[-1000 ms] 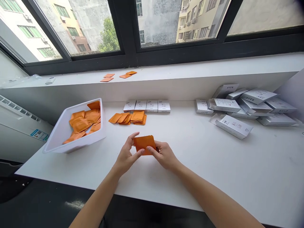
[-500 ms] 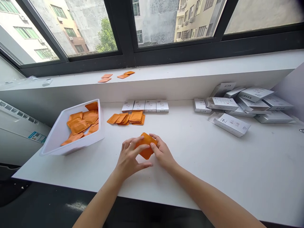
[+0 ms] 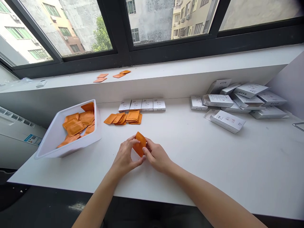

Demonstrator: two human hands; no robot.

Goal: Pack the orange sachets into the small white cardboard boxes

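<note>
Between my two hands, above the white table, an orange packet (image 3: 140, 144) is held tilted on edge; whether it is one or a small stack cannot be told. My left hand (image 3: 125, 155) grips its left side, with the thumb near the lower corner. My right hand (image 3: 156, 154) pinches its right side between thumb and fingers. Beyond the hands lies a fanned row of orange packets (image 3: 115, 118) beside a neater pile of orange packets (image 3: 133, 116). Several white boxes (image 3: 147, 105) stand in a row just behind them.
A white bin (image 3: 68, 151) with several orange packets is at the left of the table (image 3: 190, 177). Silver-white boxes (image 3: 228, 121) lie heaped at the back right. A few orange packets (image 3: 100, 79) rest on the sill (image 3: 166, 70). A metal loop (image 3: 298, 126) shows at the right edge.
The held orange packet has turned more edge-on, and my left fingers have closed in on it. The whole view has shifted slightly, with the table's things appearing further left.
</note>
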